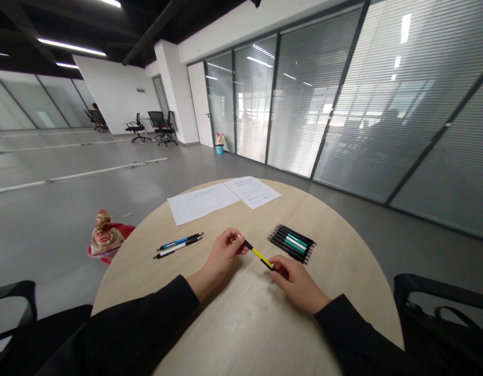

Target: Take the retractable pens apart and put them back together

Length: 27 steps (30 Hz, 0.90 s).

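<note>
A yellow and black pen point(260, 256) is held slantwise above the table between my two hands. My left hand point(226, 253) pinches its black upper-left end. At the lower-right end, my right hand point(295, 279) closes its fingers around the black part. To the left lie a blue and black pen point(181, 242) and a white and black pen point(178, 247), side by side. Right of my hands, several black pens point(291, 243) rest in a neat row, some with green or white middles.
The round wooden table point(241, 334) carries two printed sheets, a left paper point(204, 202) and a right paper point(254, 191), at its far side. A red and beige bag point(108, 237) is on the floor at left. Black chairs stand at left and at right point(440, 297).
</note>
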### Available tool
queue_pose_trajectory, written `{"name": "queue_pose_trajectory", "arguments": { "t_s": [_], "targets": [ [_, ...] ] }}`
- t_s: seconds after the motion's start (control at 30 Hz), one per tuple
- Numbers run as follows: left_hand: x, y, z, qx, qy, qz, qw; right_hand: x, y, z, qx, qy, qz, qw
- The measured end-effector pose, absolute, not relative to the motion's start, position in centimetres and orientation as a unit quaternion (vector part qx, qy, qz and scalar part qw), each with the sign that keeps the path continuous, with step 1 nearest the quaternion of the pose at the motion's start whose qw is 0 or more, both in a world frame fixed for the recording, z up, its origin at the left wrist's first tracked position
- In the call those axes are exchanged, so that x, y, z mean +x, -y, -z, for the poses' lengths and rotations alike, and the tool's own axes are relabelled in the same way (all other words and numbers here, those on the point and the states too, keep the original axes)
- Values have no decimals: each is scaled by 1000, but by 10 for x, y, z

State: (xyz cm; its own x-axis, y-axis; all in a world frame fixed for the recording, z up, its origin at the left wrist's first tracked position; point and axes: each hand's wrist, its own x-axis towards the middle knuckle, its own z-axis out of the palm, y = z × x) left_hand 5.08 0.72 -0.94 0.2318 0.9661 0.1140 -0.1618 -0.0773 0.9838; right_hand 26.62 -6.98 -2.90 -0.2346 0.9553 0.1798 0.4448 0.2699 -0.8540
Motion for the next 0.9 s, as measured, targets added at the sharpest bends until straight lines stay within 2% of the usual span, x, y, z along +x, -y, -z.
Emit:
{"name": "queue_pose_trajectory", "arguments": {
  "t_s": [0.23, 0.4, 0.77, 0.9],
  "targets": [
    [11, 14, 11, 594, -402, -482, 503, 254, 64, 29, -493, 724, -317, 362],
    [-10, 21, 14, 594, -414, -451, 522, 250, 50, 25, -488, 739, -292, 360],
    [-17, 22, 6, 638, -397, -359, 553, 262, 46, 46, -488, 687, -327, 428],
    [-19, 20, 4, 665, -403, -347, 525, 263, 48, 47, -492, 678, -312, 448]
  ]
}}
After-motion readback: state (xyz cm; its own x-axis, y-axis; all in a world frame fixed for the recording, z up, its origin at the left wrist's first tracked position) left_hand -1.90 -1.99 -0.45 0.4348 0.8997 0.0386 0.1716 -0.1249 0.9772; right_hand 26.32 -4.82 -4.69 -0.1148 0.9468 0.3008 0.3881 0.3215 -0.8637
